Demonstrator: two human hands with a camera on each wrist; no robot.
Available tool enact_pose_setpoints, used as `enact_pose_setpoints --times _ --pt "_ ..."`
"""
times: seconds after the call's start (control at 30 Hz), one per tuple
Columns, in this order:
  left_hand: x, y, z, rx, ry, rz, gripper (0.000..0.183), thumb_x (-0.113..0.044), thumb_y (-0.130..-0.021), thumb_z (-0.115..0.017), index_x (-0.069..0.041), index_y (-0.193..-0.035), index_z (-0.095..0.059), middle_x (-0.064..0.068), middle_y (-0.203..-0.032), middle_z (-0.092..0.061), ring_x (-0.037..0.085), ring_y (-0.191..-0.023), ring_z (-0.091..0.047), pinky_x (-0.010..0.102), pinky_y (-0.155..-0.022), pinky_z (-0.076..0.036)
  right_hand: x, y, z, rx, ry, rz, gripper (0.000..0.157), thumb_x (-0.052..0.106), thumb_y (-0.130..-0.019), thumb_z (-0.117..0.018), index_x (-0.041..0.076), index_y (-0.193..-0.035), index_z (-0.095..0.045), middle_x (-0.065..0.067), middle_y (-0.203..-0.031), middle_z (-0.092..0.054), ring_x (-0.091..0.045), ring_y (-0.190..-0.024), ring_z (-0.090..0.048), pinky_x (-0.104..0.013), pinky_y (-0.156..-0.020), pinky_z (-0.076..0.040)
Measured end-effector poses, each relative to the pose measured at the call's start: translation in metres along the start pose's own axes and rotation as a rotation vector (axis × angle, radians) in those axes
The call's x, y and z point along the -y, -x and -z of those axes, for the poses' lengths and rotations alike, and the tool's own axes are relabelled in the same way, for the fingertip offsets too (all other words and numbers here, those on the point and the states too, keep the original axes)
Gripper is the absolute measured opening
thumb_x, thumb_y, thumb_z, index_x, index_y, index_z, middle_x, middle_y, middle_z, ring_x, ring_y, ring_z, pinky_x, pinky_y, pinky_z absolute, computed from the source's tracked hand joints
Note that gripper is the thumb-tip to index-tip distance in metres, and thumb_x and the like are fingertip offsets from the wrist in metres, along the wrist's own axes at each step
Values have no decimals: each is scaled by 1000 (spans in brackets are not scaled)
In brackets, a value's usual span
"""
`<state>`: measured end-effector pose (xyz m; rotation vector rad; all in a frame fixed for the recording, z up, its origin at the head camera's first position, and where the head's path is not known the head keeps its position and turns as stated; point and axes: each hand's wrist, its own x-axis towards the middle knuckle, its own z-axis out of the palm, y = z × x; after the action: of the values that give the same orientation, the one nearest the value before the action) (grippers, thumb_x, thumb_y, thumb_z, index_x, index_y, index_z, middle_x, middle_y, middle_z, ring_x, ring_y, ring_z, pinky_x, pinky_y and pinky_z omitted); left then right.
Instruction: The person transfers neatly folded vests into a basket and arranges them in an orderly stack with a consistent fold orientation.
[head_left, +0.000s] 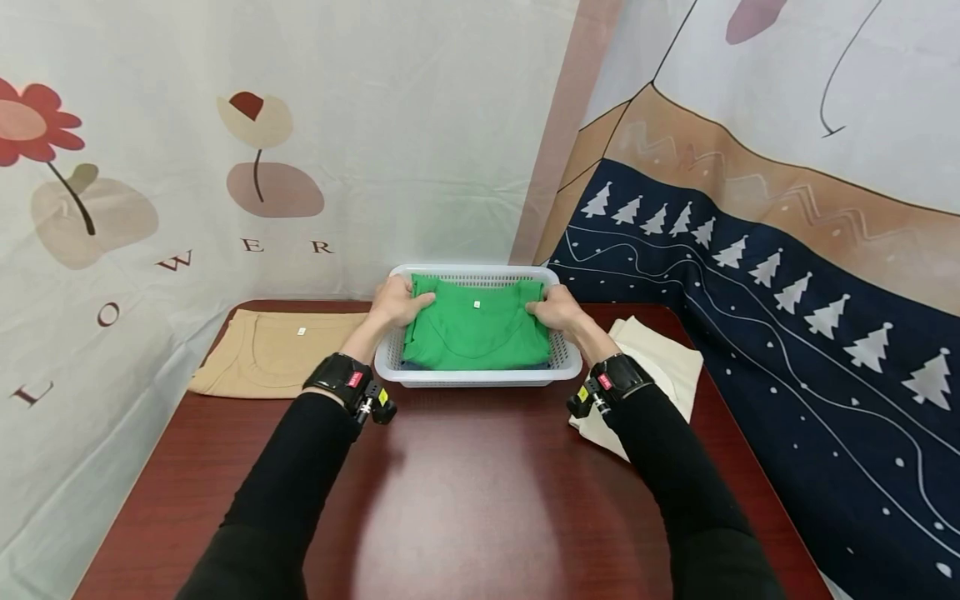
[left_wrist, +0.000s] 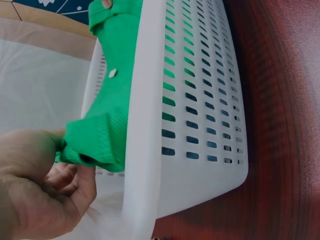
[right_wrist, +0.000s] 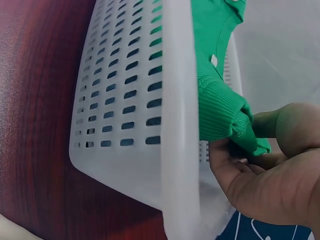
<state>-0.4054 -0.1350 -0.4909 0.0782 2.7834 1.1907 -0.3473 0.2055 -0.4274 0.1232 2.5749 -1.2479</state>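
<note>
A folded green shirt [head_left: 480, 325] with a small white tag lies inside a white plastic basket [head_left: 480, 378] with slotted walls. My left hand [head_left: 397, 302] pinches the shirt's left edge between thumb and fingers; the left wrist view shows the green cloth [left_wrist: 100, 140] caught in that grip. At the opposite edge my right hand [head_left: 557, 310] pinches the shirt the same way, with ribbed green fabric [right_wrist: 225, 110] between thumb and fingers in the right wrist view. Beneath the shirt, dark blue cloth shows at the front and through the slots.
Left of the basket lies a folded tan shirt [head_left: 277, 350] with a white tag. Folded cream cloth [head_left: 660, 358] is at the right, partly behind my right forearm. All rest on a dark red wooden table [head_left: 465, 492], with a printed curtain [head_left: 420, 133] behind.
</note>
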Motion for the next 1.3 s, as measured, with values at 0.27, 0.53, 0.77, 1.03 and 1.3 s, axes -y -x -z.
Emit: enact_pose_setpoints --times 0.27,0.53,0.77,1.03,1.3 --pt "-16 20 4 94 -1 9 48 -45 -111 -73 -17 -82 -46 0 -88 -49 18 -77 -62 31 -72 -59 2 -4 -9 -14 98 -9 38 21 -115 -61 -10 -138 -61 -21 -131 -61 -27 -109 -60 -37 -91 -56" --pt "11 -17 -15 205 -135 35 38 -26 -111 -69 7 -129 -61 26 -126 -69 32 -95 -81 41 -81 -71 4 -4 -13 -38 187 15 41 20 -114 -62 -12 -139 -61 -27 -139 -62 -30 -119 -59 -46 -106 -56" --pt "15 -39 -28 291 -228 46 27 -17 -106 -64 4 -123 -64 20 -112 -70 27 -82 -74 39 -70 -67 1 -1 -14 -47 272 -11 41 21 -115 -60 -10 -142 -59 -28 -141 -62 -35 -123 -60 -51 -112 -57" --pt "-15 -7 -21 314 -384 37 26 -7 -104 -62 3 -128 -63 20 -128 -69 31 -101 -69 37 -75 -62 -6 -16 -17 -34 322 8 25 10 -105 -58 -9 -121 -64 -26 -131 -62 -36 -115 -60 -48 -102 -57" --pt "-31 16 -16 333 -481 38 20 0 -103 -59 1 -122 -63 19 -120 -66 30 -99 -65 34 -73 -57 -24 -50 -22 7 348 -19 7 5 -100 -60 -1 -98 -62 -19 -112 -60 -33 -102 -58 -44 -90 -56"
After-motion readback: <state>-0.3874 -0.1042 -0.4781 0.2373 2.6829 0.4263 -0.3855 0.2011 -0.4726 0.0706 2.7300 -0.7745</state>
